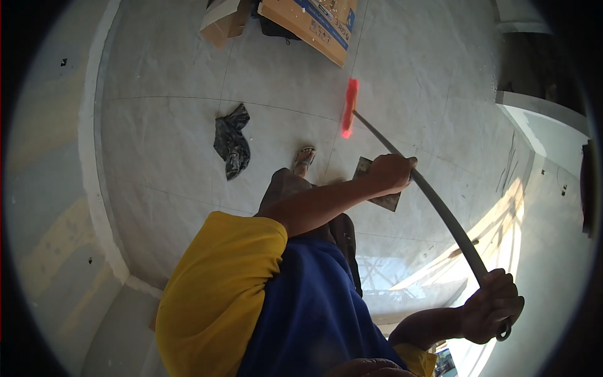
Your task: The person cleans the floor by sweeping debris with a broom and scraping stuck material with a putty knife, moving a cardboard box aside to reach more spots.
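Note:
A long dark handle [443, 213] runs diagonally from the lower right up to a broom head with pinkish-red bristles [349, 110], which is at the tiled floor. My left hand [391, 173] is wrapped round the handle at its middle. Near the ring at the handle's end, my right hand [493, 306] is closed round it too. Beneath my left hand, and partly hidden by it, a dark square plate [388, 200] shows at floor level.
A crumpled black plastic bag [233, 142] lies on the floor at the left. An opened cardboard box [314, 25] is at the top, with something black beside it. Walls stand left and right. My sandalled foot [304, 161] is near the middle.

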Available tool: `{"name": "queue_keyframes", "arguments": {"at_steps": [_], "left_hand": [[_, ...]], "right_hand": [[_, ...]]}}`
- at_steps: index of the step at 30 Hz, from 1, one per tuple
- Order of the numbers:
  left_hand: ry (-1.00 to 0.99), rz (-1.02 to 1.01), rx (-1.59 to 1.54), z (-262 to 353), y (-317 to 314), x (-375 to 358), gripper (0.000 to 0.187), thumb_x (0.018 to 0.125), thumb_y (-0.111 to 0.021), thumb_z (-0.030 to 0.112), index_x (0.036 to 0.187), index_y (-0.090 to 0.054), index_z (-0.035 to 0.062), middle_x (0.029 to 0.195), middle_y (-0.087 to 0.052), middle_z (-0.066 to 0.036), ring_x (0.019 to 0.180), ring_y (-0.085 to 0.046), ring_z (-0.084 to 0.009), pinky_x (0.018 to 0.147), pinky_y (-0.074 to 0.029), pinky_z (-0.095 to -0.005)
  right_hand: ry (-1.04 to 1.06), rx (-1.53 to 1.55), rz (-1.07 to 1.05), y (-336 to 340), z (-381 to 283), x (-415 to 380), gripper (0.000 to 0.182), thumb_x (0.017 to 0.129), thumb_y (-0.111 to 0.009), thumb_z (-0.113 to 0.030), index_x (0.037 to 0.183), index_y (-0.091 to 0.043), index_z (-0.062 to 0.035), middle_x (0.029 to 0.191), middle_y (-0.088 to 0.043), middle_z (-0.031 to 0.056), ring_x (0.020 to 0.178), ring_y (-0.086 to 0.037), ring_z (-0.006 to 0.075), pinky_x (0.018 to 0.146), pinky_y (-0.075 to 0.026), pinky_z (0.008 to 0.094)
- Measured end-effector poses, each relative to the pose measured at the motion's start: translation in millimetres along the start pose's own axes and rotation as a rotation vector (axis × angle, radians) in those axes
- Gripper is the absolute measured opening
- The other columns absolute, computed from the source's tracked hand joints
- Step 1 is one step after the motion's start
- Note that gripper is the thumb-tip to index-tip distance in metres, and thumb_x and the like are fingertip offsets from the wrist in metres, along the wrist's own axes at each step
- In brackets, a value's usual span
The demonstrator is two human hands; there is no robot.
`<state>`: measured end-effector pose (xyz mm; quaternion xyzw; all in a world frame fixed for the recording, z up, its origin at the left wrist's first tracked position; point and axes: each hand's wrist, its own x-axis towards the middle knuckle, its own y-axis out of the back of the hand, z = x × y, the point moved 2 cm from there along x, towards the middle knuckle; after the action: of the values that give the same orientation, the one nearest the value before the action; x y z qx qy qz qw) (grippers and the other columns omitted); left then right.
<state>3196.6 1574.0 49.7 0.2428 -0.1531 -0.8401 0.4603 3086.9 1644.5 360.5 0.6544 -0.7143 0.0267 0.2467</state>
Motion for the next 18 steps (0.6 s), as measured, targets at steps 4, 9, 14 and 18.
{"name": "queue_keyframes", "arguments": {"at_steps": [4, 9, 14, 18], "left_hand": [[0.211, -0.043, 0.198, -69.5, 24.6, -74.4, 0.037, 0.093, -0.057, 0.041, 0.095, -0.061, 0.0043, 0.074, -0.067, -0.018, 0.074, -0.068, -0.0355, 0.065, -0.053, -0.0472], [0.525, 0.035, 0.249, -153.8, -8.1, -123.2, 0.032, 0.091, -0.058, 0.035, 0.099, -0.062, 0.0045, 0.084, -0.069, -0.018, 0.083, -0.069, -0.0353, 0.073, -0.055, -0.0464], [0.413, 0.135, 0.131, -82.9, -43.4, -61.0, 0.039, 0.095, -0.053, 0.043, 0.096, -0.062, 0.0051, 0.086, -0.068, -0.020, 0.086, -0.066, -0.0387, 0.077, -0.052, -0.0484], [0.290, 0.096, -0.076, -31.0, -93.9, 24.1, 0.039, 0.095, -0.052, 0.044, 0.095, -0.062, 0.0066, 0.087, -0.067, -0.020, 0.088, -0.065, -0.0393, 0.075, -0.050, -0.0493]], "right_hand": [[-0.251, 0.383, 0.048, -16.6, 50.2, -14.4, 0.024, 0.095, -0.053, -0.016, 0.074, -0.046, -0.0062, 0.055, -0.039, 0.0024, 0.054, -0.041, 0.0166, 0.062, -0.042, 0.0359], [-0.460, 0.526, -0.146, -74.6, 120.7, -62.9, 0.018, 0.088, -0.065, -0.008, 0.074, -0.055, -0.0017, 0.064, -0.054, 0.0084, 0.063, -0.052, 0.0211, 0.067, -0.044, 0.0398], [-0.196, 0.416, -0.258, -27.7, 77.1, -38.4, 0.020, 0.078, -0.076, -0.012, 0.072, -0.059, -0.0025, 0.061, -0.055, 0.0061, 0.056, -0.051, 0.0197, 0.065, -0.045, 0.0390], [0.063, 0.166, -0.385, 9.5, 69.6, -35.3, 0.019, 0.072, -0.076, -0.007, 0.072, -0.058, -0.0036, 0.062, -0.052, 0.0065, 0.055, -0.052, 0.0223, 0.063, -0.043, 0.0369]]}}
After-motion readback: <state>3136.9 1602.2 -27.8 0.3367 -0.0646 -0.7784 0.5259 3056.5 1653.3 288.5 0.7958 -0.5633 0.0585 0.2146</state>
